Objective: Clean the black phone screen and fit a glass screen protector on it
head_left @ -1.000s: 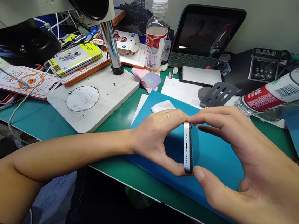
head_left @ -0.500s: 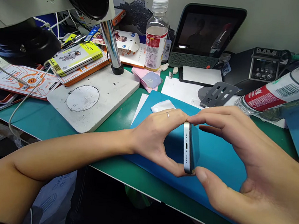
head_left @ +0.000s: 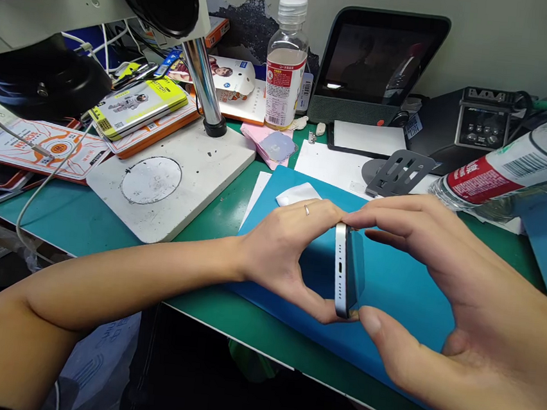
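Observation:
A pale blue smartphone [head_left: 344, 270] stands on its long edge above the blue mat [head_left: 391, 287], its bottom end with the charging port facing me. My left hand [head_left: 283, 251] pinches it from the left, thumb at the lower corner and fingers over the top; a ring shows on one finger. My right hand [head_left: 429, 291] grips it from the right the same way, thumb below and index finger on top. The phone's screen side is hidden from me.
A microscope base plate [head_left: 169, 182] and its steel post [head_left: 205, 82] stand at the left, with boxed packs [head_left: 138, 105] behind. A drink bottle [head_left: 286, 64], a dark screen [head_left: 378, 63], a grey metal stand [head_left: 397, 172] and a tipped bottle [head_left: 510, 163] are at the back.

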Available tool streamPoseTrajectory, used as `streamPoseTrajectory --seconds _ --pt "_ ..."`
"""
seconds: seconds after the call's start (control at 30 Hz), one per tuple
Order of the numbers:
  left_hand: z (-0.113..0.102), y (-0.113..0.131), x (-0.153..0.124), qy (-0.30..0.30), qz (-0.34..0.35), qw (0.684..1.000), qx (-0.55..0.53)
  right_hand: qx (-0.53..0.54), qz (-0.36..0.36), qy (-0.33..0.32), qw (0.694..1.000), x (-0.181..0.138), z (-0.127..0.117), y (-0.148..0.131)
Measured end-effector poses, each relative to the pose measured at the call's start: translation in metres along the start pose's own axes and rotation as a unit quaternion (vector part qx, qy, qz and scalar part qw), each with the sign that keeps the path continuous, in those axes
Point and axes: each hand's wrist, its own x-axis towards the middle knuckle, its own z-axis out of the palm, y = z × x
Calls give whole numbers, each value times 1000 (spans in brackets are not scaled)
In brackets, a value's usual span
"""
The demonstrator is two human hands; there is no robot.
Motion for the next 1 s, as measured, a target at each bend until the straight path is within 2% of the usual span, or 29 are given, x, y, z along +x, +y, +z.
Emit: streamPoseTrajectory --seconds 0.3,0.47,0.8,1.0 --pt "2 2 -1 5 -10 1000 -11 -3 -3 5 1000 0 0 -4" --pt "2 4 -3 5 -25 1000 -10 -7 -31 37 999 -1 5 0" --pt "1 10 -3 -21 -57 998 6 -18 -21 47 999 -4 10 7" --pt "-1 7 -4 -38 -54 998 15 -17 -24 48 998 0 13 8"
